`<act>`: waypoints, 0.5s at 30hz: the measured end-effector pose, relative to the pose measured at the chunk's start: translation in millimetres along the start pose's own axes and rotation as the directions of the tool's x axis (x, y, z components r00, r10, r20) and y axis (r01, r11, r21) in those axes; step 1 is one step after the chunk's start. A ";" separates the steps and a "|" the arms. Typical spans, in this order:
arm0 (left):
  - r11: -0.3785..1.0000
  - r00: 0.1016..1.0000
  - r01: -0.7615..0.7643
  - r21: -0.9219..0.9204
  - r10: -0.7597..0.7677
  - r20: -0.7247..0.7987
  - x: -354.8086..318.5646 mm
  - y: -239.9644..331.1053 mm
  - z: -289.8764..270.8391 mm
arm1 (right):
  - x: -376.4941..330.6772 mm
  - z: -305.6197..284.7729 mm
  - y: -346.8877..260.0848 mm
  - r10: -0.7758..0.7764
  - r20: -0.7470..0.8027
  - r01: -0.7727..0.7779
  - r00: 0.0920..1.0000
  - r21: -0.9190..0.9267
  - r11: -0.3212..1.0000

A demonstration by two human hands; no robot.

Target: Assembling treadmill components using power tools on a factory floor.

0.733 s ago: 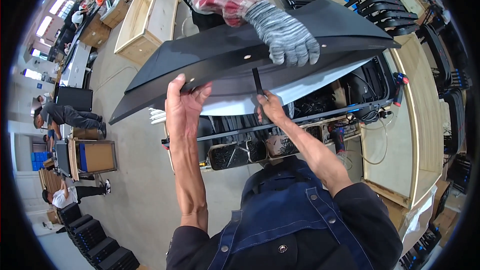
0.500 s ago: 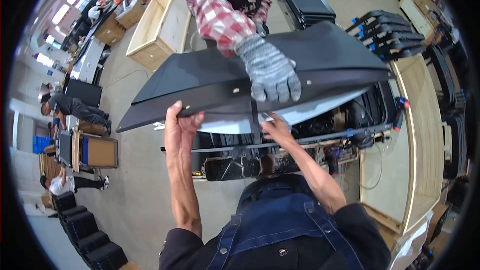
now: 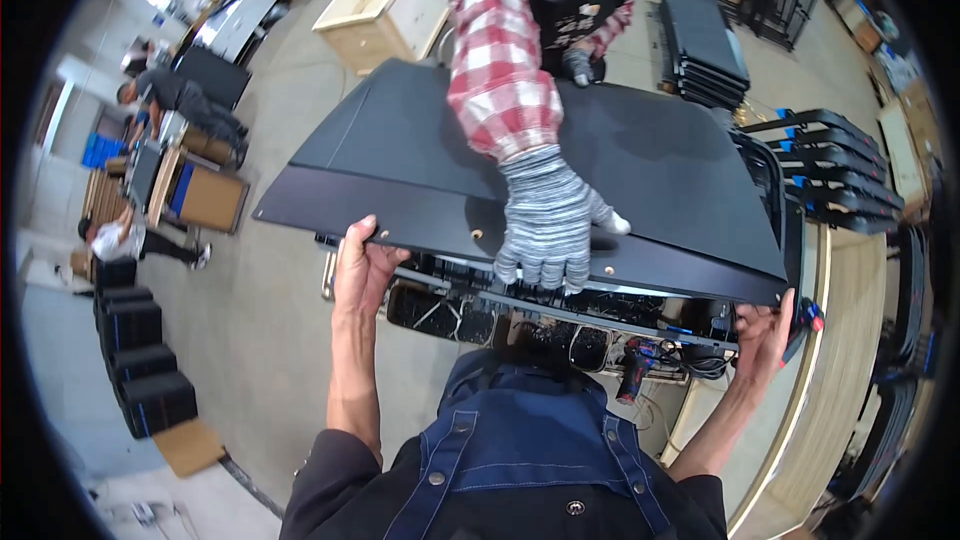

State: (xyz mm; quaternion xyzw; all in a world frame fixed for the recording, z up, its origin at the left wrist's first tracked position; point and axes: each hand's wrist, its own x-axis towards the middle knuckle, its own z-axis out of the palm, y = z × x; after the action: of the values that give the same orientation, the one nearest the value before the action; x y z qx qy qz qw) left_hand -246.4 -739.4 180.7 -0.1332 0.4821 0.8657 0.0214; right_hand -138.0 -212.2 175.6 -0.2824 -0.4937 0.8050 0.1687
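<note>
A large black flat panel (image 3: 400, 165) lies nearly level over a black frame full of cables (image 3: 560, 315). My left hand (image 3: 362, 265) grips the panel's near edge toward its left end. My right hand (image 3: 765, 335) holds the near edge at the right corner. Across from me a co-worker in a red-and-white checked sleeve presses a grey knit-gloved hand (image 3: 548, 225) onto the panel's near edge; the other gloved hand (image 3: 578, 65) rests at the far side.
A red-and-black power drill (image 3: 632, 368) lies under the frame. Stacked black cases (image 3: 135, 360) stand at left, more black panels (image 3: 705, 35) and racks (image 3: 835, 175) at right. Wooden crates (image 3: 395, 5) sit behind. Other people work at far left (image 3: 175, 95).
The panel has come down from a tilt to nearly level. My right hand has moved from the panel's middle out to its right corner. The co-worker's gloved hand has slid toward the near edge.
</note>
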 end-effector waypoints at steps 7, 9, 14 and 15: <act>0.999 0.994 -0.019 0.046 0.024 -0.107 -6.4 -20.0 -9.0 | 19.9 -33.7 17.8 0.015 0.056 -0.008 0.998 -0.122 0.992; 0.999 0.994 -0.029 0.017 0.031 -0.103 -8.1 -25.0 -12.4 | 16.4 -35.0 21.5 0.022 0.068 -0.011 0.997 -0.159 0.987; 1.000 0.995 0.007 0.000 -0.007 -0.097 -20.8 -70.9 -47.8 | 23.4 -75.3 61.6 0.144 -0.021 -0.145 0.989 -0.144 0.979; 0.999 0.982 0.047 -0.006 -0.048 -0.181 -27.2 -82.6 -53.2 | 19.6 -74.0 70.1 0.153 -0.049 -0.160 0.987 -0.209 0.965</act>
State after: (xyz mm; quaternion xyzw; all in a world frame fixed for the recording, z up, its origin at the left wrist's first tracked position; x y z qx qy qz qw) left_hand -195.4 -737.5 92.5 -0.2229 0.4780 0.8496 -0.0019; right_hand -106.9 -181.6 81.4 -0.3499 -0.5501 0.7539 0.0813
